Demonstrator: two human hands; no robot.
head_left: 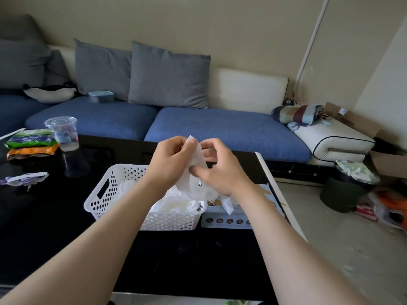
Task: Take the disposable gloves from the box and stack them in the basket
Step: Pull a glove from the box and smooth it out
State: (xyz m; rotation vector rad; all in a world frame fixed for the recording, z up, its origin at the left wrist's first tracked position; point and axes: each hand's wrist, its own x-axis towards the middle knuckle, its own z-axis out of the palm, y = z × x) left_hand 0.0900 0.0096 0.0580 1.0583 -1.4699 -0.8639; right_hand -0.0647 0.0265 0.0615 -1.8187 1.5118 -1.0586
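A thin translucent disposable glove [196, 157] is held up above the table between both hands. My left hand [170, 160] pinches its top edge, and my right hand [220, 168] pinches its lower right side. Below them stands a white perforated plastic basket [105, 194] with a loose heap of gloves [176, 201] inside. To the basket's right lies the light blue glove box [233, 219], with a glove sticking out of its opening [228, 205]; my right forearm hides part of the box.
The black glossy table [187, 256] also carries a clear plastic cup [63, 133], snack packets [30, 143] and a purple-white wrapper [24, 178] at the left. A blue sofa [220, 128] runs behind. A dark bin [345, 190] and clutter stand on the floor right.
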